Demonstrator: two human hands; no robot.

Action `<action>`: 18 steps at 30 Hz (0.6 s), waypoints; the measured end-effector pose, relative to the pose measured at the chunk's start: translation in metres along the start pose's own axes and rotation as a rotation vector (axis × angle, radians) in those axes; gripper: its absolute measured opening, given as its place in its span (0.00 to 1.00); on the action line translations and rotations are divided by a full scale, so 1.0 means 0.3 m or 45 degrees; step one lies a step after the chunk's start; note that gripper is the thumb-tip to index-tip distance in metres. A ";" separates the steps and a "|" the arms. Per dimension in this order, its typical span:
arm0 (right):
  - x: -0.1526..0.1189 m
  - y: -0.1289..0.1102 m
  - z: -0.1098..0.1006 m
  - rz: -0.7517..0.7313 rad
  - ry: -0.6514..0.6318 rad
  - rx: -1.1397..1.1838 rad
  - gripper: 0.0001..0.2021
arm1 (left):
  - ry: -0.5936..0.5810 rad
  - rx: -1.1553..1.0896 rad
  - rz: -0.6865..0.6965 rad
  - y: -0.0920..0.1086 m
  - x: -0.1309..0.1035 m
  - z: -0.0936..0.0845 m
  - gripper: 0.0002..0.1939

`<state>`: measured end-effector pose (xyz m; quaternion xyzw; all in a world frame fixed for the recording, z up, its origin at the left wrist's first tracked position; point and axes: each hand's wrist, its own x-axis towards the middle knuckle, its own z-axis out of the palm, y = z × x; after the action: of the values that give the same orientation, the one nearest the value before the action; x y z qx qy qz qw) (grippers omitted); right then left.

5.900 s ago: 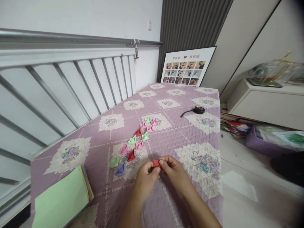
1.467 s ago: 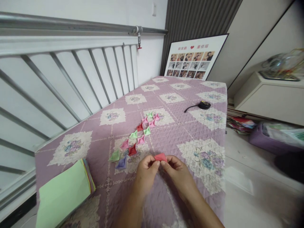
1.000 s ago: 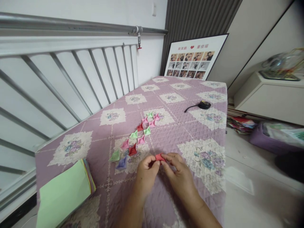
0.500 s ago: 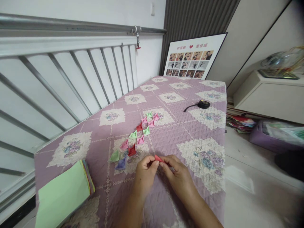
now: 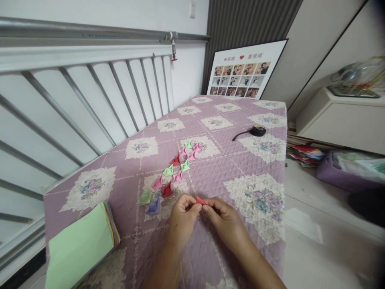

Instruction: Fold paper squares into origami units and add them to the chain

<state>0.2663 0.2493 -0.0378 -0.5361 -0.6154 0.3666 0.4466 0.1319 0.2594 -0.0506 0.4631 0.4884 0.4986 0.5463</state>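
Note:
A small folded red paper piece [image 5: 200, 200] is pinched between both hands above the purple floral cloth [image 5: 210, 168]. My left hand [image 5: 184, 214] grips its left side with thumb and fingers, and my right hand [image 5: 224, 216] grips its right side. Beyond them, several folded paper pieces lie in two slanting rows. A blue one [image 5: 153, 206] and a green one [image 5: 144, 198] are at the near end, with a dark red one [image 5: 167, 189] just past them. Pink and light green pieces make up most of the rest.
A stack of coloured paper, green on top [image 5: 81, 245], lies at the near left. A black tape measure [image 5: 258, 131] rests at the far right. A radiator [image 5: 90, 104] borders the left edge; a photo board [image 5: 240, 74] stands behind. A purple bin [image 5: 345, 172] is on the right.

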 end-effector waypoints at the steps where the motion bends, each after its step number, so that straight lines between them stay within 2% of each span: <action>1: 0.000 0.001 -0.002 0.020 -0.009 0.008 0.11 | -0.005 0.002 -0.008 0.004 -0.001 0.002 0.05; 5: -0.001 -0.004 -0.016 0.072 -0.014 0.009 0.11 | -0.034 -0.044 -0.037 0.029 -0.007 0.011 0.04; 9: -0.004 -0.016 -0.025 0.099 -0.050 0.024 0.11 | -0.019 -0.022 -0.044 0.043 -0.011 0.004 0.14; 13: -0.010 -0.011 -0.017 0.126 -0.135 0.049 0.11 | -0.012 0.045 -0.085 0.037 -0.007 -0.008 0.10; 18: -0.014 -0.006 0.000 0.093 -0.037 -0.007 0.10 | 0.047 0.019 -0.106 0.028 0.004 -0.006 0.09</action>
<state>0.2658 0.2448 -0.0368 -0.5542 -0.6027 0.3886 0.4225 0.1294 0.2612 -0.0425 0.4370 0.5209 0.4802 0.5541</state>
